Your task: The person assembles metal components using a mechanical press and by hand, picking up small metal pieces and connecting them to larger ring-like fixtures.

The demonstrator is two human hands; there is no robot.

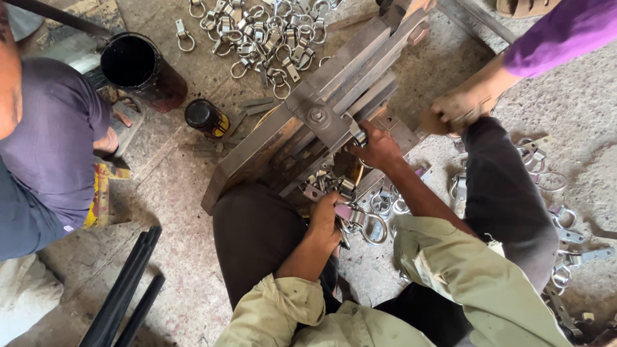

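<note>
I sit on the floor at a low steel press block (334, 83) bolted from flat bars. My right hand (376, 146) pinches a small metal ring clamp (358, 136) against the block's near edge. My left hand (324, 220) is closed on a bunch of metal ring clamps (352, 218) between my knees, one large ring hanging out to the right. More loose clamps (385, 202) lie on the floor just under my right forearm.
A heap of finished ring clamps (257, 35) lies beyond the block. A black cylinder (138, 67) and a small dark tin (205, 117) stand at left. A person in a purple shirt (51, 141) sits left; another person's hand (459, 109) reaches in at right. Black rods (125, 289) lie lower left.
</note>
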